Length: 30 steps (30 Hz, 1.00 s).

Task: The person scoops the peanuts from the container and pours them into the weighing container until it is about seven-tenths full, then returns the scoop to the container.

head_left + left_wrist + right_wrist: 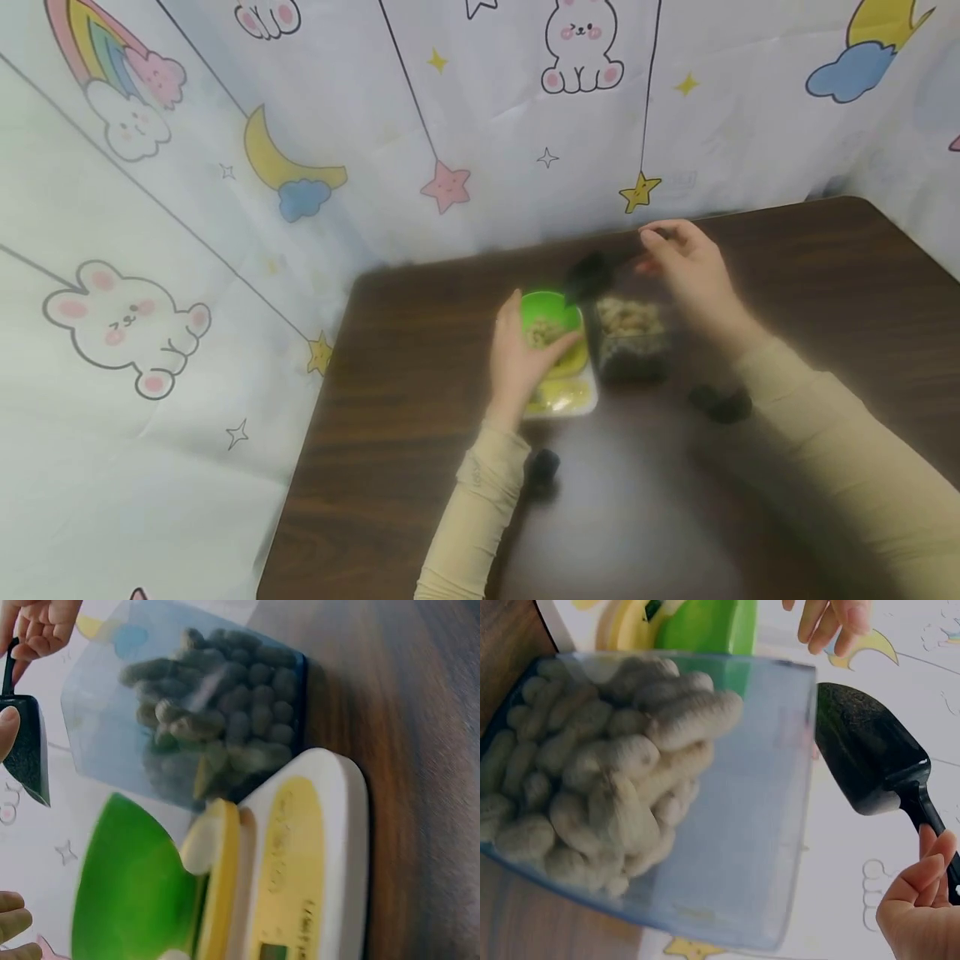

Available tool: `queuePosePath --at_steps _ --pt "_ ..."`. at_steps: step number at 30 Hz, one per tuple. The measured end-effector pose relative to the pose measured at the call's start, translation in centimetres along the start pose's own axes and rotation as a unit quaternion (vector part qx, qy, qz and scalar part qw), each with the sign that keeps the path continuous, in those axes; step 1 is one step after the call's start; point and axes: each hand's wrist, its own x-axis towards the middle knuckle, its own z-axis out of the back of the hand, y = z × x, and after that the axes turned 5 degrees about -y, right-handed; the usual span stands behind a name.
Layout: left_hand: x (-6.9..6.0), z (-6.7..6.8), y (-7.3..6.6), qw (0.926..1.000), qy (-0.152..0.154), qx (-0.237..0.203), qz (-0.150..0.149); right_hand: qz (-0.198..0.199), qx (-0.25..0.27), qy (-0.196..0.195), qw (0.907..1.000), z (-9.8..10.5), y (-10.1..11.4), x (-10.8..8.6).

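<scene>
My right hand [693,271] pinches the handle of a black scoop [870,750], raised between the bowl and the clear bin. No peanuts show in the scoop in the right wrist view. Around the left side of a green and yellow bowl [553,307] is my left hand [517,354], fingers extended and thumb spread over its front; firm contact is not plain. Some peanuts [546,333] lie in the bowl, which sits on a white kitchen scale [349,802] with a yellow panel. Right beside it, the clear plastic bin [742,825] holds many unshelled peanuts [592,765].
Everything stands on a dark wood-grain table [405,392]. A white cloth backdrop [360,100] printed with stars and bears hangs behind and to the left. Small black objects appear by each wrist, blurred in the head view.
</scene>
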Motion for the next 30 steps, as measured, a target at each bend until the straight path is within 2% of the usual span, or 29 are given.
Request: queuePosePath --at_steps 4,12,18,21,24,30 --pt "0.1 -0.3 -1.1 0.9996 0.008 0.007 -0.028 -0.002 0.006 -0.013 0.9999 1.1 0.7 0.1" --pt "0.2 -1.4 -3.0 0.9968 0.054 0.022 -0.054 0.011 0.015 -0.027 0.9995 3.2 2.1 0.0" --pt "0.1 -1.9 -3.7 0.9931 0.074 0.035 -0.084 0.016 0.017 -0.037 0.9991 3.4 2.1 0.1" --pt "0.0 -2.3 -3.8 0.9908 0.086 0.036 -0.098 0.016 -0.010 -0.040 0.9990 3.5 1.7 0.2" --pt "-0.1 -2.9 -3.8 0.9896 0.100 0.023 -0.100 0.008 -0.045 -0.039 0.9982 3.7 1.1 0.2" --pt "-0.2 -4.4 -3.9 0.9873 0.110 0.017 -0.114 0.003 -0.091 -0.041 0.9950 4.2 0.1 0.1"
